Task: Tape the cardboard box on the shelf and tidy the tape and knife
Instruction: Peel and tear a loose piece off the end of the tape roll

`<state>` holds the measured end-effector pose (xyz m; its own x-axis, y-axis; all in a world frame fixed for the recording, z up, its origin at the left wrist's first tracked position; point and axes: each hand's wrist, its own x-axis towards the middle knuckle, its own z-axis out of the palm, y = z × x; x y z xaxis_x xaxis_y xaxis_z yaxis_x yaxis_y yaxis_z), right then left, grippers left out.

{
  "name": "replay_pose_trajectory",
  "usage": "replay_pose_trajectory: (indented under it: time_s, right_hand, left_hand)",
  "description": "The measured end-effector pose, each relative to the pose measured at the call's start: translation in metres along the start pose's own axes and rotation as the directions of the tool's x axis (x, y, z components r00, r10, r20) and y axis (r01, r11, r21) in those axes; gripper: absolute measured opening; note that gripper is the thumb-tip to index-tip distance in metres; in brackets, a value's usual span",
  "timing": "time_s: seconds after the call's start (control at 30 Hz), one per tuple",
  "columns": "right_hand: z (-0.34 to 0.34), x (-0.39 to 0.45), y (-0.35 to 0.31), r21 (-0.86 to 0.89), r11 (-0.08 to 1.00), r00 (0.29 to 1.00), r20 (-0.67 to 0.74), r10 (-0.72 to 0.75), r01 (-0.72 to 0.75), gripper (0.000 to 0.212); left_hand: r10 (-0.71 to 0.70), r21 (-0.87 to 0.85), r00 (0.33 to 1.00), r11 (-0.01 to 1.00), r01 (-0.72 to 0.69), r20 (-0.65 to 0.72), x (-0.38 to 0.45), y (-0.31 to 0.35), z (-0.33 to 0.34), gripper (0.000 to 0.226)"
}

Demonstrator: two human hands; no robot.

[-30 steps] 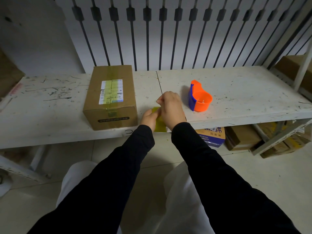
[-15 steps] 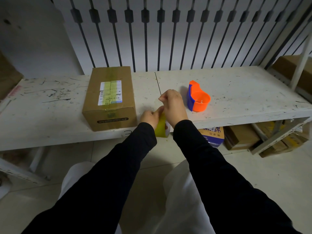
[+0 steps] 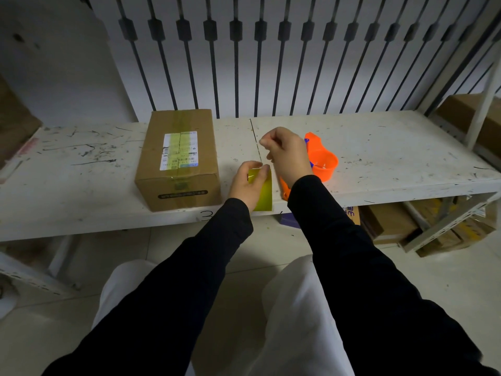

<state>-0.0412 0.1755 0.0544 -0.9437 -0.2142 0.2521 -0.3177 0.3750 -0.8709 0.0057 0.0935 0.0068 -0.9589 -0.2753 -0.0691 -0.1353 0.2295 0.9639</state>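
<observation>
A brown cardboard box with a white label and yellowish tape along its top stands on the white shelf, left of centre. My left hand grips a yellow-green tape roll over the shelf's front edge, right of the box. My right hand is raised above the roll, fingertips pinched together, seemingly on a thin strip of tape that is hard to make out. An orange tape dispenser with a blue part sits behind my right hand. No knife is visible.
Black vertical bars stand against the wall behind the shelf. Cardboard boxes lie under the shelf at the right, and another box sits on a side rack. My white-trousered legs are below.
My right hand has lifted away from the roll, up and toward the back. My left hand and the roll have stayed near the shelf's front edge.
</observation>
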Motion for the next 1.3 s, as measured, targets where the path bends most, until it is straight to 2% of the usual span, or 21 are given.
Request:
replay_pose_trajectory:
  time_s: [0.1, 0.27, 0.4, 0.43, 0.53, 0.67, 0.77, 0.87, 0.93, 1.03, 1.17, 1.3]
  right_hand:
    - [-0.001, 0.0, -0.003, 0.026, 1.0, 1.0, 0.017, 0.002, -0.003, 0.015]
    - [0.001, -0.004, -0.003, 0.05, 0.998, 0.999, 0.046, 0.02, -0.023, 0.015]
    - [0.004, -0.008, -0.002, 0.061, 0.997, 0.998, 0.058, 0.039, -0.042, 0.016]
    - [0.004, -0.008, -0.002, 0.066, 0.997, 0.998, 0.052, 0.043, -0.046, 0.016]
    - [0.005, -0.009, -0.002, 0.081, 0.996, 0.999, 0.019, 0.046, -0.048, 0.014]
    - [0.008, -0.015, -0.004, 0.189, 0.975, 0.993, 0.002, 0.121, -0.12, 0.029]
    - [0.009, -0.02, -0.004, 0.294, 0.932, 0.977, 0.041, 0.208, -0.211, 0.039]
    - [0.009, -0.023, 0.0, 0.313, 0.894, 0.947, 0.098, 0.305, -0.321, 0.05]
    - [0.009, -0.023, 0.002, 0.31, 0.886, 0.939, 0.105, 0.327, -0.343, 0.054]
    - [0.011, -0.024, 0.004, 0.276, 0.913, 0.954, 0.074, 0.29, -0.299, 0.054]
    - [0.013, -0.025, 0.005, 0.252, 0.942, 0.975, 0.035, 0.218, -0.22, 0.025]
    - [0.016, -0.022, 0.009, 0.211, 0.967, 0.99, 0.011, 0.144, -0.143, 0.033]
  left_hand:
    - [-0.01, -0.017, 1.0, 1.0, 0.01, -0.01, 0.004, -0.003, -0.003, 0.036]
    - [0.031, -0.042, 0.999, 0.999, -0.033, -0.042, 0.006, 0.003, -0.012, 0.022]
    - [-0.004, -0.208, 0.997, 0.978, -0.013, -0.082, 0.003, 0.008, -0.013, 0.018]
    - [0.0, -0.222, 0.997, 0.975, -0.017, -0.078, 0.001, 0.01, -0.013, 0.013]
    - [0.006, -0.255, 0.997, 0.967, -0.027, -0.082, 0.0, 0.012, -0.013, 0.02]
    - [-0.031, -0.326, 0.992, 0.945, -0.011, -0.124, -0.003, 0.012, -0.014, 0.012]
    - [-0.079, -0.357, 0.989, 0.934, 0.03, -0.123, -0.004, 0.011, -0.017, 0.019]
    - [-0.122, -0.373, 0.985, 0.925, 0.068, -0.124, -0.004, 0.009, -0.02, 0.024]
    - [-0.138, -0.359, 0.982, 0.93, 0.084, -0.129, -0.003, 0.009, -0.022, 0.022]
    - [-0.137, -0.341, 0.981, 0.936, 0.084, -0.136, -0.004, 0.008, -0.023, 0.02]
    - [-0.143, -0.36, 0.98, 0.929, 0.085, -0.138, -0.005, 0.009, -0.024, 0.02]
    - [-0.215, -0.407, 0.967, 0.902, 0.143, -0.138, -0.002, 0.015, -0.026, 0.017]
